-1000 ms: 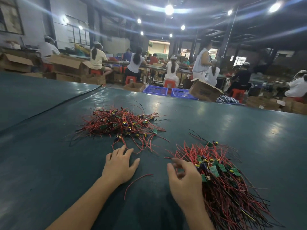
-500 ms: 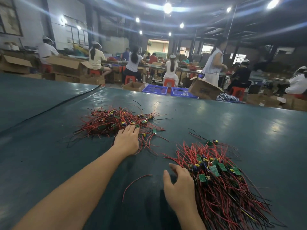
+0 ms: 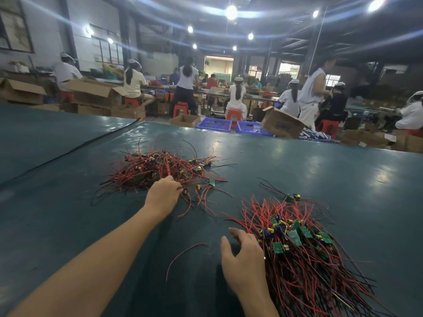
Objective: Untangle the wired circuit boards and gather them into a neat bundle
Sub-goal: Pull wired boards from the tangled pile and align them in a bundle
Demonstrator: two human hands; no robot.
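No legible text, label, brand, number or sign is found. The open brown cardboard box beyond the far edge of the table carries dark printing on its side, too blurred to read. The small green circuit boards in the near wire bundle show markings too small to make out.

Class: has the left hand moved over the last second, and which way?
Yes. The left hand has gone forward, away from the loose red wire on the table, and now reaches into the near edge of the far tangle.
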